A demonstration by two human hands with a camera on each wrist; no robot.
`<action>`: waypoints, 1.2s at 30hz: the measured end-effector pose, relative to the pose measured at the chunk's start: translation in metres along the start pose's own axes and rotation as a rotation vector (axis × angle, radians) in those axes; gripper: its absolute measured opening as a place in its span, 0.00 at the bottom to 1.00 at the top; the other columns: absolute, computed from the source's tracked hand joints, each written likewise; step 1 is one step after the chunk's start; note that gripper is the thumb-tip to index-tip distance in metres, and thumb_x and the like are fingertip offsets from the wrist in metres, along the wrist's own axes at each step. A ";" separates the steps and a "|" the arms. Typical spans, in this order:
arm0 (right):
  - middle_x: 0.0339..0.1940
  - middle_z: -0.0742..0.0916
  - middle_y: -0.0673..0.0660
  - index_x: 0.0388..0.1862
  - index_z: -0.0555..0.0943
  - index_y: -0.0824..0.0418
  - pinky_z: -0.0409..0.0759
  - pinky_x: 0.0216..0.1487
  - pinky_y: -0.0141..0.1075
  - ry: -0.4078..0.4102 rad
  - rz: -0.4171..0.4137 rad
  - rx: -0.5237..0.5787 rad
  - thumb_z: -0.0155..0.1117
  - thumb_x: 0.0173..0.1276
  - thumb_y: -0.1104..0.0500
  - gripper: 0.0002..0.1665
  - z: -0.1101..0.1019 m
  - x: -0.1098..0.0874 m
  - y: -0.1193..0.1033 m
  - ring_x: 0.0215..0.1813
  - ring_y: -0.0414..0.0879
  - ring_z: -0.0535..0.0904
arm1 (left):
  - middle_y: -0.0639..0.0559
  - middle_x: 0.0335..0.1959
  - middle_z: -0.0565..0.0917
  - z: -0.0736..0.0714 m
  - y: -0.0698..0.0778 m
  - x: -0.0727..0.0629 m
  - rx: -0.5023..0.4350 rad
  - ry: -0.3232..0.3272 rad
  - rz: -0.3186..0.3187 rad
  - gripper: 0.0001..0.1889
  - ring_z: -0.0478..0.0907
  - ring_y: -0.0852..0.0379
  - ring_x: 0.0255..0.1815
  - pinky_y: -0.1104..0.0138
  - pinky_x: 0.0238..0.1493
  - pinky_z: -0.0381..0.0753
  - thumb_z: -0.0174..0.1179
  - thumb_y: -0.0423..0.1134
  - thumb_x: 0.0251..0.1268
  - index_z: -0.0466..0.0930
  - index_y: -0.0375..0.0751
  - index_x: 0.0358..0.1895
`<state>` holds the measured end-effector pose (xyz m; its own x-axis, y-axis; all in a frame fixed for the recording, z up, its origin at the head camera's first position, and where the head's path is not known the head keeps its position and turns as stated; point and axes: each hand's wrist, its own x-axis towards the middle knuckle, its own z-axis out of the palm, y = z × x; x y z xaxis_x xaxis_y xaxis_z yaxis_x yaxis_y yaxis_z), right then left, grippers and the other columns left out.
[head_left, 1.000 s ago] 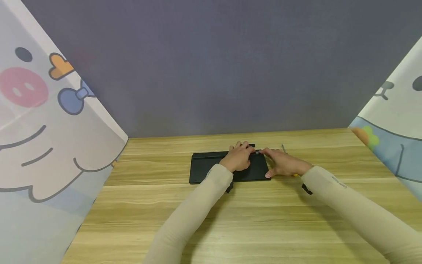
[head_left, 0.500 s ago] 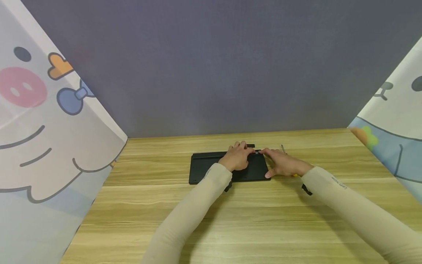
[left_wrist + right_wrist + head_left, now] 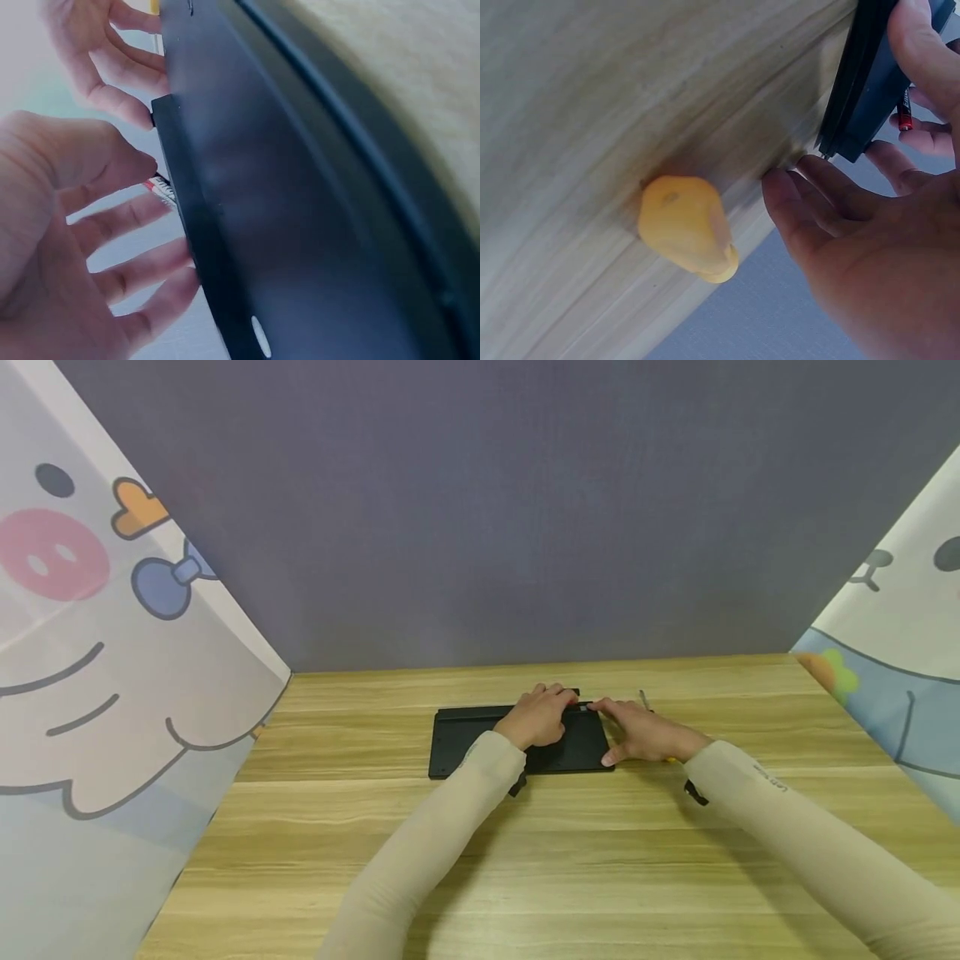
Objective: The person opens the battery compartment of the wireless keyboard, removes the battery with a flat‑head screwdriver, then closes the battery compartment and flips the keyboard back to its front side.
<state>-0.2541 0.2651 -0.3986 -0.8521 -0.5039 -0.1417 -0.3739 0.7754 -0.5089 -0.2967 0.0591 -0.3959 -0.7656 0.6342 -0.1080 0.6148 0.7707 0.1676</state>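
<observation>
A flat black keyboard [image 3: 472, 743], apparently underside up, lies on the table with a raised bar along its far edge. My left hand [image 3: 534, 718] reaches over it to the far right part of that bar. Between its thumb and index finger it pinches a small battery [image 3: 161, 187] with a red end; the battery [image 3: 904, 112] also shows beyond the keyboard in the right wrist view. My right hand [image 3: 643, 731] holds the keyboard's right end, thumb on the near corner and fingers at the far corner. How deep the battery sits is hidden.
Right of the keyboard lies a tool with a thin grey shaft [image 3: 644, 697] and a yellow handle [image 3: 682, 225], partly under the right hand. A small black strip [image 3: 576, 692] lies behind the keyboard. A grey panel [image 3: 480, 527] stands behind the table [image 3: 600, 877].
Both hands stay almost in place. The left fingers have shifted very slightly and now cover more of the black strip behind the keyboard.
</observation>
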 end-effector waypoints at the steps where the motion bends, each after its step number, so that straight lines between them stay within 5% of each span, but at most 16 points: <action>1: 0.67 0.66 0.72 0.71 0.58 0.66 0.59 0.61 0.61 0.000 0.001 -0.001 0.76 0.52 0.50 0.54 0.000 0.000 0.000 0.66 0.69 0.58 | 0.57 0.66 0.66 0.000 0.000 0.000 -0.003 0.009 0.005 0.26 0.64 0.53 0.60 0.58 0.56 0.68 0.57 0.39 0.68 0.66 0.56 0.68; 15: 0.67 0.66 0.72 0.71 0.58 0.65 0.59 0.61 0.61 0.001 0.006 -0.013 0.75 0.53 0.48 0.54 0.003 0.000 0.004 0.66 0.69 0.58 | 0.57 0.53 0.74 0.005 -0.006 0.007 -0.008 0.106 0.051 0.19 0.69 0.53 0.50 0.63 0.48 0.72 0.57 0.34 0.67 0.73 0.55 0.58; 27: 0.67 0.66 0.71 0.72 0.58 0.64 0.59 0.61 0.61 0.010 -0.005 -0.003 0.75 0.52 0.50 0.54 0.004 0.000 0.005 0.66 0.68 0.58 | 0.58 0.41 0.74 0.009 0.002 0.014 0.010 0.157 -0.022 0.14 0.67 0.54 0.42 0.57 0.45 0.70 0.62 0.34 0.64 0.75 0.57 0.47; 36: 0.67 0.66 0.72 0.71 0.58 0.66 0.60 0.60 0.62 0.011 -0.023 -0.014 0.74 0.53 0.48 0.54 0.004 -0.001 0.004 0.66 0.70 0.58 | 0.57 0.37 0.74 0.008 0.000 0.017 0.005 0.276 0.087 0.09 0.68 0.57 0.38 0.65 0.41 0.69 0.60 0.34 0.65 0.75 0.51 0.45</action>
<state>-0.2535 0.2673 -0.4041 -0.8469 -0.5178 -0.1206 -0.3988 0.7686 -0.5002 -0.3079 0.0702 -0.4053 -0.7322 0.6577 0.1771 0.6807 0.7150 0.1594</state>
